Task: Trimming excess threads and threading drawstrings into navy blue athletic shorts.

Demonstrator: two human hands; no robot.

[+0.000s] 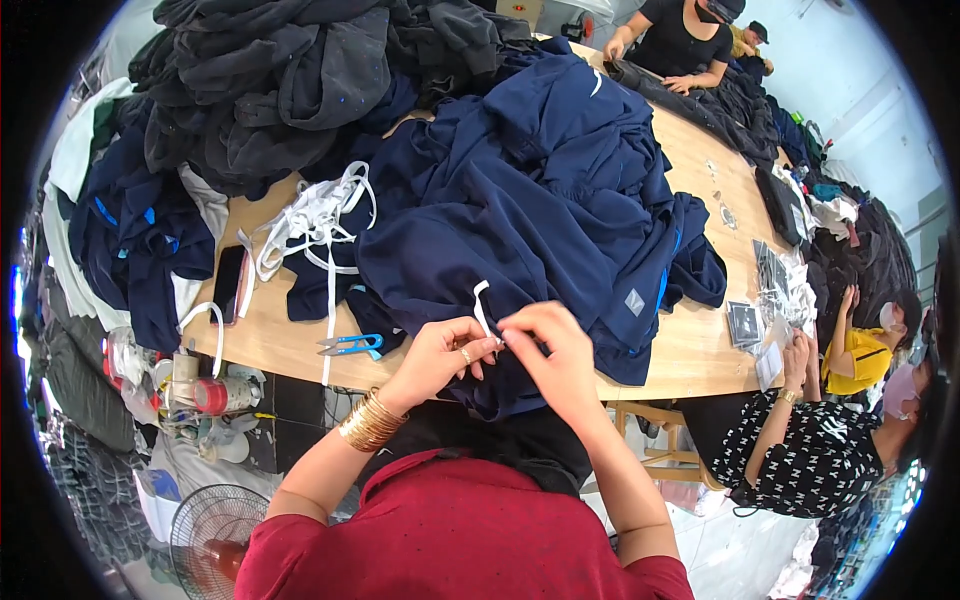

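My left hand [440,355], with several gold bangles at the wrist, is closed in a pinch on a narrow white tape [481,302]. Fingertip to fingertip with it, my right hand [552,350] pinches the same tape near its lower part. One tape end sticks up above my fingers; the rest is hidden by them. Just beyond and under my hands spreads a heap of navy blue garments [520,190] at the table's near edge. Blue-handled thread snips [352,345] lie left of my left hand.
A tangle of white tapes [320,215] and a phone [229,283] lie on the wooden table [270,345]. Dark grey garments [270,90] are piled far left. People work at the right and far side, near small packets [745,325]. A fan [215,530] stands lower left.
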